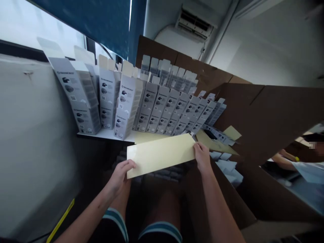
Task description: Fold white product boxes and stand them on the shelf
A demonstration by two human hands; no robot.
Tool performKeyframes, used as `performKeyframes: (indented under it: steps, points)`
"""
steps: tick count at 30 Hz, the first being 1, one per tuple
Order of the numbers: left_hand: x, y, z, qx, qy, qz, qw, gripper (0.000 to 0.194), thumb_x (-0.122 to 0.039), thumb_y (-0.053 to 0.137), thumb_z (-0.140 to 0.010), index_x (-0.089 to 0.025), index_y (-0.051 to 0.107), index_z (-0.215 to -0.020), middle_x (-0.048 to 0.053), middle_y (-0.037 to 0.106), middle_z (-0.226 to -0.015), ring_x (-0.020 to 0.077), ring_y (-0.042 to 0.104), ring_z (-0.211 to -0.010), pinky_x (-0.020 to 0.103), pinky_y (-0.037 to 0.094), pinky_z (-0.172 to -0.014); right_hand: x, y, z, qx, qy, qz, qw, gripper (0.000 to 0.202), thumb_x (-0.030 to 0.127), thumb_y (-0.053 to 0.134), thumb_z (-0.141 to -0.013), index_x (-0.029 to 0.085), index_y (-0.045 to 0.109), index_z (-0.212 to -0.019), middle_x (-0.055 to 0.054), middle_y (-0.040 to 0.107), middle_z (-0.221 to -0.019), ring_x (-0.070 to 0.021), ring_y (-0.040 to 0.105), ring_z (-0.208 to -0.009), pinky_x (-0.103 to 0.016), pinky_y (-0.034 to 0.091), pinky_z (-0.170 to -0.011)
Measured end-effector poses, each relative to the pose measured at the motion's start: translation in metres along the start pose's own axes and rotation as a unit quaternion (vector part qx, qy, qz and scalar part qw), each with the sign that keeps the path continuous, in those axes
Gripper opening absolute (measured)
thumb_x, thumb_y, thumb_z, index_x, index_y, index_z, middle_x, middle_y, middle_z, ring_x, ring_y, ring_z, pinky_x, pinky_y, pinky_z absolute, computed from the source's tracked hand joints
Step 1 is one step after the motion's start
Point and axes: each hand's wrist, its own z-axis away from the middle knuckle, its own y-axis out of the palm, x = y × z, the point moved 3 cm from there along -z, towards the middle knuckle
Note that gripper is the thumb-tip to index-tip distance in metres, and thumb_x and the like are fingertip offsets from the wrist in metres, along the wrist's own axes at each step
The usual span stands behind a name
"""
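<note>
Hand L [118,176] is clamped on the near L corner of a pale yellow sheet [161,156], thumb on the upper face, fingers mostly hidden. Hand R [202,158] grips the other short end, at 3 o'c from the sheet's centre; can't see its fingertips underneath. Sheet is stretched btwn the two, clear of the shelf, tilted w/ its R end farther out.

Handling: prob. v. light, thin card, stiff enough to span w/o obvious sag, but likely to bow or crease if squeezed inward. Face looks smooth w/ a slight sheen, so might slide under a loose pinch. Best hold: both short ends, thumb over, fingers under, light pressure; avoid the middle & corner tips.

Just past it, at 11-12 o'c, another yellow sheet [144,137] lies on the white shelf [130,136]. Grey-white cartons [161,104] stand there from 10 round to 1 o'c, many w/ top flaps up, some leaning. At approx 2-3 o'c: loose yellow pieces [215,144], backed by a brown cardboard panel [255,131]. At 3-4 o'c, pale flattened boxes [229,170]. Farther out at 3 o'c, a co-worker's arm [285,162] w/ yellow wristband.
</note>
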Motion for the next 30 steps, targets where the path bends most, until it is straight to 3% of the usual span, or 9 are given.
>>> performKeyframes:
  steps: [4, 8, 11, 13, 15, 22, 25, 27, 30]
  points:
    - [-0.013, 0.009, -0.046, -0.023, 0.046, 0.015, 0.999, 0.027, -0.036, 0.080, -0.063, -0.017, 0.061, -0.060, -0.004, 0.057, -0.064, 0.0106, 0.051, -0.063, 0.020, 0.043, -0.056, -0.017, 0.030, -0.056, 0.009, -0.009, 0.065, 0.998, 0.021, 0.034, 0.049, -0.065, 0.017, 0.059, -0.059, 0.002, 0.049, -0.053, -0.0146, 0.044, -0.057, -0.025, 0.028, -0.051]
    - [-0.014, 0.013, -0.072, -0.028, 0.087, 0.032, 0.995, 0.030, -0.039, 0.080, -0.065, -0.017, 0.061, -0.059, 0.000, 0.061, -0.075, 0.0169, 0.061, -0.087, 0.029, 0.054, -0.084, -0.039, 0.052, -0.091, 0.006, -0.003, 0.121, 0.993, 0.028, 0.029, 0.047, -0.067, 0.013, 0.068, -0.075, -0.004, 0.061, -0.063, -0.0191, 0.053, -0.061, -0.027, 0.036, -0.055]
    - [-0.007, 0.009, -0.074, -0.039, 0.086, 0.030, 0.995, 0.032, -0.043, 0.077, -0.070, -0.016, 0.061, -0.061, 0.007, 0.065, -0.112, 0.0279, 0.059, -0.117, 0.041, 0.049, -0.100, -0.047, 0.063, -0.102, -0.008, -0.007, 0.165, 0.986, 0.038, 0.025, 0.047, -0.071, 0.012, 0.068, -0.101, -0.006, 0.064, -0.070, -0.0219, 0.057, -0.066, -0.029, 0.042, -0.060]
    - [0.000, 0.006, -0.072, -0.044, 0.067, 0.017, 0.997, 0.034, -0.044, 0.076, -0.073, -0.015, 0.061, -0.063, 0.013, 0.054, -0.140, 0.0346, 0.053, -0.128, 0.048, 0.046, -0.105, -0.046, 0.068, -0.103, -0.006, -0.021, 0.195, 0.981, 0.041, 0.024, 0.049, -0.075, 0.014, 0.066, -0.111, -0.006, 0.064, -0.073, -0.0234, 0.059, -0.071, -0.031, 0.045, -0.067]
    - [0.006, 0.005, -0.070, -0.044, 0.045, 0.008, 0.998, 0.035, -0.046, 0.075, -0.073, -0.015, 0.062, -0.065, 0.017, 0.044, -0.151, 0.0389, 0.050, -0.132, 0.053, 0.044, -0.107, -0.042, 0.073, -0.099, 0.000, -0.038, 0.222, 0.974, 0.040, 0.025, 0.051, -0.079, 0.015, 0.065, -0.114, -0.009, 0.063, -0.081, -0.0249, 0.059, -0.077, -0.035, 0.047, -0.075]
    - [0.016, 0.016, -0.080, -0.016, 0.030, -0.011, 0.999, 0.033, -0.047, 0.071, -0.077, -0.016, 0.062, -0.066, 0.018, 0.041, -0.155, 0.0383, 0.044, -0.138, 0.051, 0.040, -0.110, -0.020, 0.078, -0.057, 0.027, -0.132, 0.277, 0.951, 0.045, 0.033, 0.055, -0.083, 0.015, 0.063, -0.123, -0.019, 0.050, -0.121, -0.0324, 0.053, -0.114, -0.048, 0.042, -0.100]
    - [0.021, 0.018, -0.077, -0.017, 0.026, -0.035, 0.999, 0.032, -0.046, 0.066, -0.081, -0.017, 0.062, -0.068, 0.015, 0.043, -0.153, 0.0367, 0.047, -0.136, 0.049, 0.044, -0.105, -0.005, 0.075, -0.015, -0.028, -0.225, 0.309, 0.924, 0.041, 0.031, 0.054, -0.084, 0.016, 0.064, -0.122, -0.020, 0.046, -0.133, -0.0397, 0.039, -0.131, -0.059, 0.034, -0.106]
    - [0.024, 0.017, -0.069, -0.019, 0.035, -0.086, 0.996, 0.033, -0.046, 0.063, -0.083, -0.018, 0.060, -0.067, 0.015, 0.050, -0.146, 0.0349, 0.054, -0.128, 0.047, 0.045, -0.101, 0.003, 0.072, 0.019, -0.024, -0.244, 0.266, 0.932, 0.036, 0.032, 0.054, -0.087, 0.017, 0.065, -0.117, -0.019, 0.052, -0.128, -0.0380, 0.044, -0.127, -0.057, 0.037, -0.104]
    - [0.024, 0.019, -0.053, 0.004, 0.098, -0.209, 0.973, 0.032, -0.044, 0.060, -0.086, -0.019, 0.061, -0.067, 0.012, 0.064, -0.120, 0.0294, 0.063, -0.110, 0.043, 0.045, -0.096, 0.002, 0.079, 0.074, 0.147, -0.160, 0.112, 0.970, 0.027, 0.037, 0.049, -0.093, 0.019, 0.068, -0.101, -0.009, 0.065, -0.093, -0.0223, 0.062, -0.085, -0.035, 0.051, -0.078]
